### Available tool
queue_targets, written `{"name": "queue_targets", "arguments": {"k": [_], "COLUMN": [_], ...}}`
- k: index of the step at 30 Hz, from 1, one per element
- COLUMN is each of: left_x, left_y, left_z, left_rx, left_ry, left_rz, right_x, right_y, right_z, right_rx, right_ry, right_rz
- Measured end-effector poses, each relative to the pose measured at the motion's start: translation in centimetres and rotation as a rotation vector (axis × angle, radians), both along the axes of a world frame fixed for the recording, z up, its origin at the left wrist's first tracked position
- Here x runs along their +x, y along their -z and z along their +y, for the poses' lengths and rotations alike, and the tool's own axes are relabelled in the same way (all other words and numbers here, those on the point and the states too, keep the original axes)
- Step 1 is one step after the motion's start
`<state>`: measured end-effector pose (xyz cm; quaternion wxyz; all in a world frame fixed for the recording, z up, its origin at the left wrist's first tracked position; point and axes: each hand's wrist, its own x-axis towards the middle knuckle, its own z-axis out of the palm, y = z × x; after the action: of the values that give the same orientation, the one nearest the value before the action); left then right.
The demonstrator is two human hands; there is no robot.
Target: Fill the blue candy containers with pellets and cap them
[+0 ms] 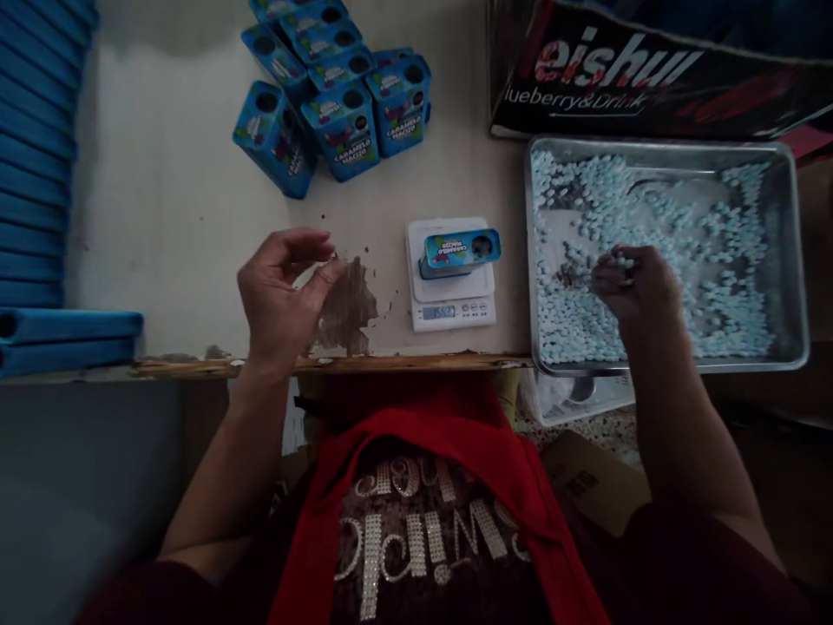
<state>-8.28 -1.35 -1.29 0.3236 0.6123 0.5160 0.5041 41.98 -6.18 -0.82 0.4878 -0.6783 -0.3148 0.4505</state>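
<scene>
My right hand (641,282) is over a metal tray (799,260) of small pale blue candies (579,325), fingers curled around a few of them. My left hand (283,291) hovers above the table's front edge, loosely curled, its thumb and forefinger slightly apart with nothing visible between them. Between my hands sits a white digital scale (420,295), its display lit with what looks like 155.2. On its plate stands a blue candy box (459,249) marked "Caramelo Macizo"; neither hand touches it.
Several similar blue boxes (342,130) stand grouped at the back. Flat blue cartons (39,156) are stacked along the left, with more (71,338) at the front left. A large black cardboard box (605,78) stands behind the tray. The wooden table edge (403,363) is worn.
</scene>
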Motion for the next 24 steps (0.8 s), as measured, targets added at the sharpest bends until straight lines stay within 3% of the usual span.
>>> {"name": "queue_targets", "arguments": {"k": [4,8,14,20,22,24], "left_x": [1.8,2.7,3.6,6.7,7.9,8.9], "left_y": [0.0,1.1,1.5,0.8,0.9,0.9], "left_z": [0.6,0.7,0.0,-0.2,0.0,0.3], "left_rx": [0.004,-0.014,-0.064,-0.041,-0.028,-0.026], "left_ry": [0.084,0.180,0.217,0.253,0.263,0.305], "left_rz": [-0.008,0.025,-0.029,0.076,0.100,0.111], "right_x": [0.2,-1.0,-2.6,-2.7,-2.3,-2.1], "right_y": [-1.2,-2.1,-3.5,-4.0,-4.3,-4.7], "right_z": [-0.6,-1.3,0.6,-0.2,-0.6,-1.0], "right_rx": [-0.149,-0.269,-0.343,-0.209,-0.161,-0.097], "right_ry": [0.130,0.025,0.057,-0.031,-0.139,-0.287], "right_rz": [0.092,-0.021,0.218,-0.021,-0.145,-0.438]}}
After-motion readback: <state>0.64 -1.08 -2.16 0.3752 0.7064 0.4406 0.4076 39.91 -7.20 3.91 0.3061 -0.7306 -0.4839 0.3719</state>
